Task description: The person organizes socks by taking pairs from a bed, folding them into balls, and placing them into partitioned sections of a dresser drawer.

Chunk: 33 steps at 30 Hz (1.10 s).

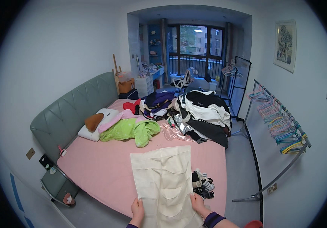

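Note:
A cream cloth hanging organizer [165, 173] with several sagging pockets is spread out in front of me, over the near part of the bed. My left hand [137, 208] pinches its left edge, and my right hand [198, 203] grips the right edge. Its lower end runs out of the picture. Just beyond my right hand lies a small pile of black, white and grey socks [205, 183], partly covered by the organizer. Pink bedding [98, 174] covers the bed under these things.
A large heap of clothes [205, 110] fills the far right of the bed. Near the green headboard [76, 98] lie a green fleece garment [131, 131], a white pillow [89, 133] and a brown cushion [94, 122]. A rack of hangers [279, 121] stands along the right wall.

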Each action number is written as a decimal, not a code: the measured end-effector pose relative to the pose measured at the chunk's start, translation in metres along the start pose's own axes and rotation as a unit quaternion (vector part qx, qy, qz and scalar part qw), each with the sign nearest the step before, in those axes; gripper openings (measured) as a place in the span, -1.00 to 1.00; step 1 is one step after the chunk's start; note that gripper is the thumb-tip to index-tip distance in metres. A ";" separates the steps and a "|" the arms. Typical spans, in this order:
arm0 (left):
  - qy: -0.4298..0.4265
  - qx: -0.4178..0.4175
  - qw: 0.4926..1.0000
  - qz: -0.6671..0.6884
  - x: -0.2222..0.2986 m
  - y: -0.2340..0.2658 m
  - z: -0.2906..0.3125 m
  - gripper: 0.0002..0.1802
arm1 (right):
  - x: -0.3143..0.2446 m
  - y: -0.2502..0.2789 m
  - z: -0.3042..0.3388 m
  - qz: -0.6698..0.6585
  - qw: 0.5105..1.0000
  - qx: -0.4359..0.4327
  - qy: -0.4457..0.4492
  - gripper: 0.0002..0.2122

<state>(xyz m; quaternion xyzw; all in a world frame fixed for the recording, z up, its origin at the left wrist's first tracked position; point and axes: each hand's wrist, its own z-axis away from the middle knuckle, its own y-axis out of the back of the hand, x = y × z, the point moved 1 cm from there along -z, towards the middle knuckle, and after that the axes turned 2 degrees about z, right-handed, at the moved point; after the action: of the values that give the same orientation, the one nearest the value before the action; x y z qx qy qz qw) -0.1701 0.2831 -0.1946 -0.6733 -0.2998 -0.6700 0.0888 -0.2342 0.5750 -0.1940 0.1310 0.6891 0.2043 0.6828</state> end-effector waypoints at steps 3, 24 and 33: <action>-0.034 0.036 0.998 -0.039 -0.018 -0.009 -0.016 -0.75 | 0.013 -0.006 -0.013 0.026 0.998 0.046 0.029 -0.74; 0.086 0.035 0.992 -0.085 0.024 -0.037 0.231 -0.75 | 0.085 0.047 0.068 -0.106 0.959 -0.263 -0.017 -0.81; 0.150 0.122 0.979 -0.071 0.046 -0.034 0.367 -0.74 | 0.105 0.037 0.128 -0.115 0.907 -0.405 -0.002 -0.82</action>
<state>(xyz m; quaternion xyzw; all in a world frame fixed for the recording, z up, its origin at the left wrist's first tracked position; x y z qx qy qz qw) 0.1203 0.5148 -0.1923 -0.5264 -0.4096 -0.7263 0.1660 -0.1145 0.6692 -0.2685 -0.2371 0.5555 0.3855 0.6976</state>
